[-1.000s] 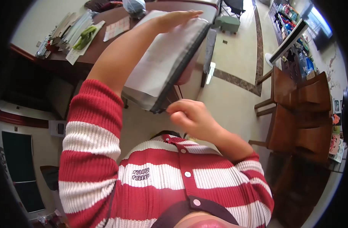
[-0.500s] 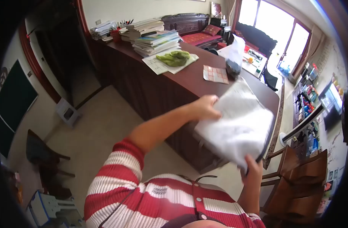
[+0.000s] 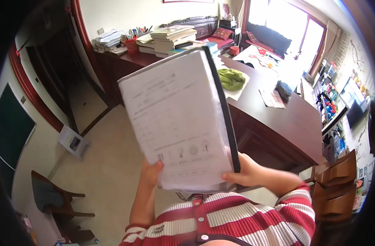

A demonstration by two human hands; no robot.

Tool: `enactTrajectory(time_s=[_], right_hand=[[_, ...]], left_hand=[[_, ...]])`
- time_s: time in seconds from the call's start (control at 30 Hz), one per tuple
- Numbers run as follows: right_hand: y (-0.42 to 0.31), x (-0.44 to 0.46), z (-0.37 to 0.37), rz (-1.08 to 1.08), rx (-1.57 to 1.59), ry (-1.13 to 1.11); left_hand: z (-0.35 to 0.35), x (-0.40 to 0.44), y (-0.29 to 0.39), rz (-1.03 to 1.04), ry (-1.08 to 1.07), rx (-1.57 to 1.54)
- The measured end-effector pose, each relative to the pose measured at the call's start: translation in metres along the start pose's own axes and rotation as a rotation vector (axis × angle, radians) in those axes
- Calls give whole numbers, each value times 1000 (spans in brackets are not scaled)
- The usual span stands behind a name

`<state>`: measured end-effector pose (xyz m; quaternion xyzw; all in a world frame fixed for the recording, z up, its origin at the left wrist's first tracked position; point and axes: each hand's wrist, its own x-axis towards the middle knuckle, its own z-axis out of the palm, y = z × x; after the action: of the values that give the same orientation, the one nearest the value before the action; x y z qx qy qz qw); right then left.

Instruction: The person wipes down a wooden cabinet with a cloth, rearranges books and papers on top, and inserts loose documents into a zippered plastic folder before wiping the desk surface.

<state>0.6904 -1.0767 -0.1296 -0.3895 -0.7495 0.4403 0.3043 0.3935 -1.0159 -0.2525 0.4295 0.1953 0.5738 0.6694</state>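
A clear report cover [image 3: 175,115] with printed sheets inside stands raised before my chest, its black spine bar [image 3: 223,102] along the right edge. The top sheet carries faint lines of text and a row of small pictures near the bottom. My left hand [image 3: 151,172] grips the lower left edge, thumb on the front. On the other side, my right hand [image 3: 246,170] clasps the lower right corner by the spine, its thumb also in front. The fingers of both hands are partly hidden behind the cover.
Behind the cover runs a dark wooden counter [image 3: 277,119] bearing stacked books [image 3: 173,39], a green bundle [image 3: 231,78] on paper, a red-marked sheet [image 3: 271,98] and a dark bag [image 3: 285,90]. Wooden chairs [image 3: 333,188] stand right; another chair [image 3: 52,194] and a stool [image 3: 72,141] stand left.
The report cover has moved left from beside the counter and now faces me more upright. My left hand has shifted from its upper edge to the lower left edge. The view has turned.
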Motion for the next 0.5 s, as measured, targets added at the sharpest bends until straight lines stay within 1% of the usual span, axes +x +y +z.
enactTrajectory(time_s=[0.03,0.07,0.13,0.17,0.2,0.23,0.27,0.3,0.33,0.37,0.4,0.5], right_hand=[[5,20,-8,38,42,-124],[6,42,-15,-26,56,-197],[-2,80,-39,44,103,-367],[-19,100,-52,37,-55,-365],[-19,118,-68,19,-187,-315],[-13,135,-82,5,-252,-234],[-5,150,-94,-10,-318,-157],[4,162,-105,-15,-305,-92],[7,177,-119,-32,-292,-26],[6,189,-132,-57,-359,-35],[7,200,-139,-24,-289,3],[12,238,-160,30,-351,54]], left_hand=[[-8,3,7,68,49,33],[-17,10,10,142,100,62],[-55,29,15,237,272,168],[-78,39,23,277,356,226],[-100,60,42,265,396,283],[-123,86,68,250,438,336],[-144,112,93,277,527,203],[-164,141,122,299,563,208],[-180,172,156,335,570,262],[-193,200,189,373,573,307],[-204,226,221,401,567,344],[-230,297,299,446,544,470]])
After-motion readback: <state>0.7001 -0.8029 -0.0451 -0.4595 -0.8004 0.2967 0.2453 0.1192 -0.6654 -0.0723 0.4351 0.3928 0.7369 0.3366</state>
